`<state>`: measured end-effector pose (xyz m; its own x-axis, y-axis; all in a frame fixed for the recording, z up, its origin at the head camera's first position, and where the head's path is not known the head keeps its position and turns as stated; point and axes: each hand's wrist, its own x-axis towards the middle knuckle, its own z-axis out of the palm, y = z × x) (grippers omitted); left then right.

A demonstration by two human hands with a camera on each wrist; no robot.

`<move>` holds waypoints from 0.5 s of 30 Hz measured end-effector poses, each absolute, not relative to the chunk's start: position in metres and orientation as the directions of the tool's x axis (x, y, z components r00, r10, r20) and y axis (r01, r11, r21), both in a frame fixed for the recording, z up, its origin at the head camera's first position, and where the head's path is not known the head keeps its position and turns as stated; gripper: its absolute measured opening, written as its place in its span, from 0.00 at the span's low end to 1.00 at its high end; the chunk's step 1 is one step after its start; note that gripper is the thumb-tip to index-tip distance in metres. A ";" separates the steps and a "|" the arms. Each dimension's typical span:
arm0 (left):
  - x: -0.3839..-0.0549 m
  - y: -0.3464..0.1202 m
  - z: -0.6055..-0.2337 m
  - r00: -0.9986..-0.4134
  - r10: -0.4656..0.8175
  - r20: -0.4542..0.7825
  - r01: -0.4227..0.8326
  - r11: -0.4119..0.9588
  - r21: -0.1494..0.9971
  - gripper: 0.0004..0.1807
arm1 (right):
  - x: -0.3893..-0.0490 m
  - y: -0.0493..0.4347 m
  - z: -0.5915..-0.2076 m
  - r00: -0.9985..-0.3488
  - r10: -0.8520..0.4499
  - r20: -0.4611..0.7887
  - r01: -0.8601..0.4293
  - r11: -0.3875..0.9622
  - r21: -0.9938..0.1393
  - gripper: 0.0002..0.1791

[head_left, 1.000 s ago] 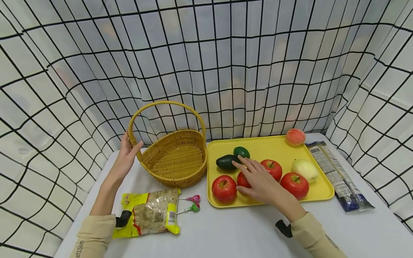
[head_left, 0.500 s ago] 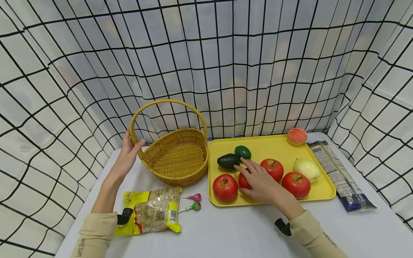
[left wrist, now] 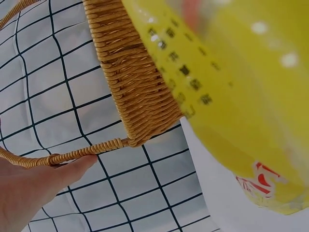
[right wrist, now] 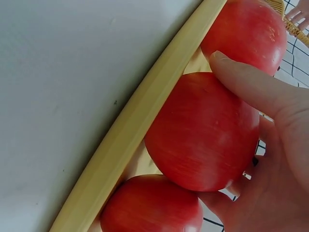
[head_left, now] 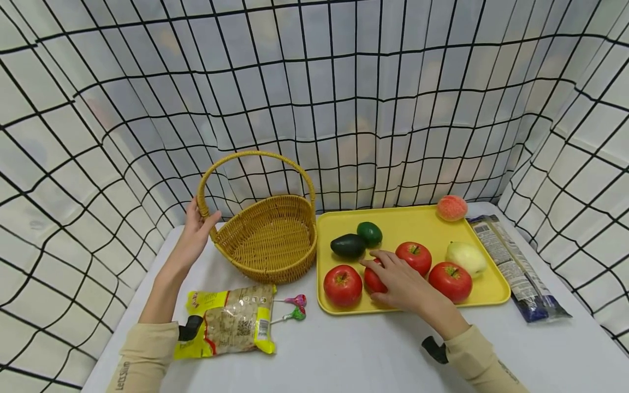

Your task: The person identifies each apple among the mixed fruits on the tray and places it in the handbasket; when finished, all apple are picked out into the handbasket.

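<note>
My left hand [head_left: 194,240] grips the left side of the handle of a wicker basket [head_left: 267,240]; in the left wrist view the thumb lies along that handle [left wrist: 82,153]. The basket is bare inside. On the yellow tray [head_left: 403,221], my right hand [head_left: 405,284] is curled round a red apple [right wrist: 203,130], thumb on one side and fingers on the other. Another red apple [head_left: 343,286] sits just left of it, and two more red apples [head_left: 449,282] lie to its right. A dark avocado [head_left: 348,246] and a green fruit [head_left: 369,233] lie behind the hand.
A pale yellow pear-like fruit [head_left: 466,258] and a peach [head_left: 451,208] occupy the tray's right side. Beyond it lies a long plastic packet [head_left: 521,267]. A yellow snack bag [head_left: 236,322] and two lollipops [head_left: 297,313] lie before the basket. Black netting [head_left: 354,101] encloses the table.
My right hand's fingers have drawn back from beside the avocado and bent round the middle apple. My left hand keeps its grip on the basket handle.
</note>
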<state>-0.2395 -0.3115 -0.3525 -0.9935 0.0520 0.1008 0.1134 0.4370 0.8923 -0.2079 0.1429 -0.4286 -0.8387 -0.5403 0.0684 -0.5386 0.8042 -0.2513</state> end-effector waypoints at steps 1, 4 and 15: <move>-0.240 -0.311 -0.353 -0.994 0.051 0.101 0.113 0.436 0.893 0.50 | -0.208 0.143 -0.428 -0.840 -0.539 0.062 -0.536 0.806 -0.251 0.40; -0.239 -0.311 -0.353 -0.994 0.044 0.104 0.113 0.432 0.895 0.50 | -0.207 0.144 -0.427 -0.844 -0.534 0.045 -0.527 0.813 -0.249 0.40; -0.240 -0.313 -0.359 -0.988 0.010 0.157 0.148 0.409 0.901 0.47 | -0.206 0.150 -0.424 -0.856 -0.517 0.025 -0.506 0.826 -0.248 0.37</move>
<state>-0.2404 -0.3129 -0.3591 -0.9875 0.0105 0.1571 0.1477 0.4087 0.9006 -0.2058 0.1496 -0.4240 -0.8556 -0.5170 0.0255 -0.5065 0.8259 -0.2476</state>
